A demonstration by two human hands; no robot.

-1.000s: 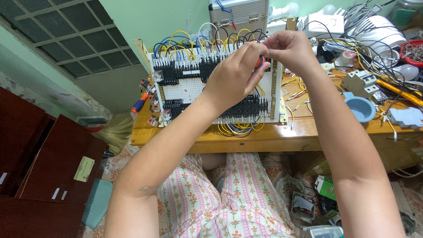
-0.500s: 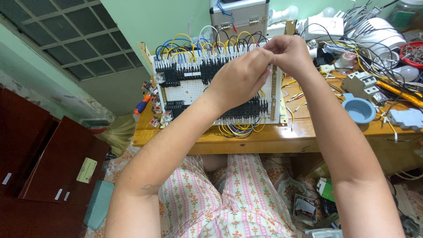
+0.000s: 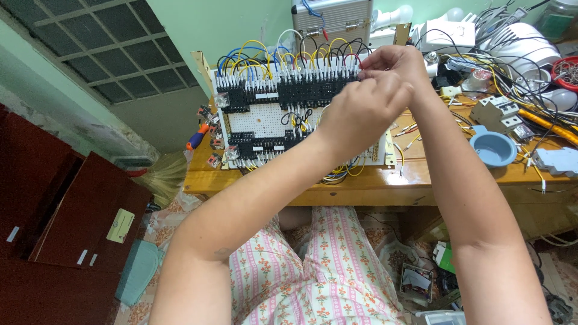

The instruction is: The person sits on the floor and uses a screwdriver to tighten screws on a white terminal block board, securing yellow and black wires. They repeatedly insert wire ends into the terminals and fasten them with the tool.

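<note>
**Both hands at the top edge of a wiring panel**

The white perforated wiring panel [image 3: 265, 120] leans upright, its long axis left-right. The left hand [image 3: 361, 111] and right hand [image 3: 394, 66] pinch at its upper terminal row [image 3: 283, 90]; what they grip is hidden. A blue bowl [image 3: 492, 148] sits right of them.

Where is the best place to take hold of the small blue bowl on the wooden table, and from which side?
Grip the blue bowl by its rim on the near side, coming from above and the front. It sits upright with its mouth open, and loose wires and grey breakers crowd its far side, while the near table edge looks free.
</note>
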